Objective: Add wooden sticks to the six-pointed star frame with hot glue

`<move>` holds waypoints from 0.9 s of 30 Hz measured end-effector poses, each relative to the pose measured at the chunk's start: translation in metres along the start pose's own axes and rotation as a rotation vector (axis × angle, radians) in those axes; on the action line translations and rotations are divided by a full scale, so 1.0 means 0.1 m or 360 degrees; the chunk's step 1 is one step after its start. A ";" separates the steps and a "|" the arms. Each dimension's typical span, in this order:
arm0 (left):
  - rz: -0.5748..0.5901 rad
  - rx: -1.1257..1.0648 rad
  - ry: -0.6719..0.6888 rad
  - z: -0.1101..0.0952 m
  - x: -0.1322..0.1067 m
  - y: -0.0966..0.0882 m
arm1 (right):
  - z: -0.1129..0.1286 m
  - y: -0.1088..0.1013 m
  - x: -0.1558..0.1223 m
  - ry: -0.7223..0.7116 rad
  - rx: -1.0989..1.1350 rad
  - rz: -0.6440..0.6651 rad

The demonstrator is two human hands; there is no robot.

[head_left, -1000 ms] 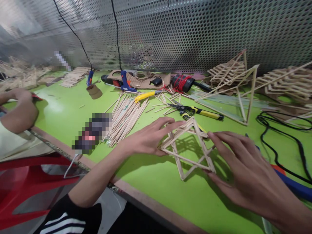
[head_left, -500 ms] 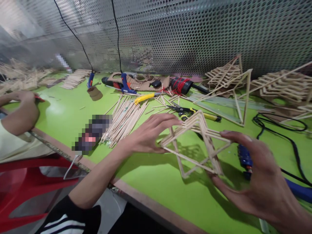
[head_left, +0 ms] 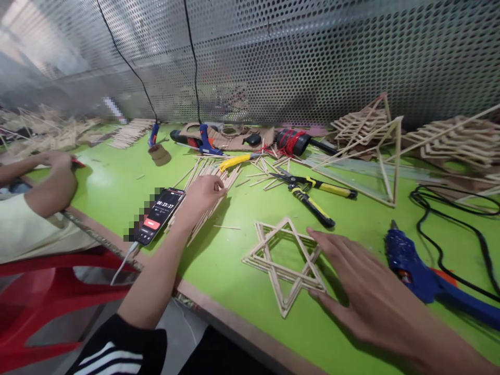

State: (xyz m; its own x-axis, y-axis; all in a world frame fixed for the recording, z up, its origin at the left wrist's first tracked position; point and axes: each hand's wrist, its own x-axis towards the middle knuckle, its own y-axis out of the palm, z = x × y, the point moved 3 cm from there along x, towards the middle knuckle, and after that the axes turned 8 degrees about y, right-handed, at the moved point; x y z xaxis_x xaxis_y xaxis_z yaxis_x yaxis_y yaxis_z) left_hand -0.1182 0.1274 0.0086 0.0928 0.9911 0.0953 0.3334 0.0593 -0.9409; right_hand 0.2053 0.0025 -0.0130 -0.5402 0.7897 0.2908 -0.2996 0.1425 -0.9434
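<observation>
A six-pointed star frame of wooden sticks (head_left: 283, 260) lies flat on the green table (head_left: 242, 281). My right hand (head_left: 363, 291) rests spread beside its right edge, fingertips touching the star, gripping nothing. My left hand (head_left: 203, 195) is over the pile of loose wooden sticks (head_left: 211, 179) to the left, fingers curled down onto the sticks. Whether it has taken one is not visible.
A phone (head_left: 158, 208) lies by the table edge. Yellow-handled pliers (head_left: 312, 195), a blue glue gun (head_left: 414, 265) with black cable, another glue gun (head_left: 203, 138), and stacked stick frames (head_left: 371, 135) lie around. Another person's hand (head_left: 54, 177) works at the far left.
The star frame, held up tilted between both hands, now lies flat on the table. My left hand has let go and moved left to the stick pile. My right hand stays beside the star.
</observation>
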 end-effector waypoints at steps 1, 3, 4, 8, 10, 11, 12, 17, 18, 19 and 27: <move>0.0014 0.0032 -0.0024 -0.03 0.00 0.04 | 0.00 0.01 -0.01 0.0004 -0.0010 0.0006; 0.0025 0.0084 -0.0091 -0.07 -0.01 0.10 | 0.00 0.02 -0.02 0.0001 -0.0018 0.0016; 0.0024 0.0099 -0.0127 -0.08 -0.02 0.12 | 0.00 0.03 -0.02 -0.0005 -0.0022 0.0016; -0.0005 0.0020 -0.0189 -0.07 -0.03 0.14 | 0.00 0.04 -0.02 -0.0029 -0.0048 -0.0005; -0.0044 -0.0120 -0.0153 -0.05 -0.02 0.10 | 0.01 0.03 -0.02 -0.0048 -0.0014 -0.0019; -0.0073 -0.0212 -0.0124 -0.05 -0.02 0.06 | 0.01 0.02 -0.03 -0.0050 0.0016 -0.0030; -0.0100 -0.0318 -0.0089 -0.06 -0.01 0.03 | 0.01 0.01 -0.04 -0.0035 0.0043 -0.0043; 0.0147 -0.0965 0.0192 -0.34 -0.13 -0.03 | -0.01 -0.04 -0.07 0.0171 0.0290 -0.0077; 0.0280 -0.1088 0.0254 -0.45 -0.19 -0.01 | -0.01 -0.06 -0.07 0.0209 0.0387 -0.0077; 0.0388 -0.1195 0.0303 -0.57 -0.26 0.02 | -0.01 -0.07 -0.06 0.0241 0.0496 -0.0074; 0.0682 -0.1963 0.0593 -1.38 -0.66 0.28 | 0.07 -0.12 -0.04 0.0380 0.1018 -0.0173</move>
State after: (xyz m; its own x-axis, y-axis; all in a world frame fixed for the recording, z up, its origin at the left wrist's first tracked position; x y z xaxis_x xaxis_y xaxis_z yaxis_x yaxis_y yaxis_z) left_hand 0.0145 0.0474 0.0204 0.5811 0.8021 0.1378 0.8122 -0.5822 -0.0364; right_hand 0.2057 -0.0061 -0.0014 -0.3146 0.9112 0.2660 -0.7869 -0.0937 -0.6099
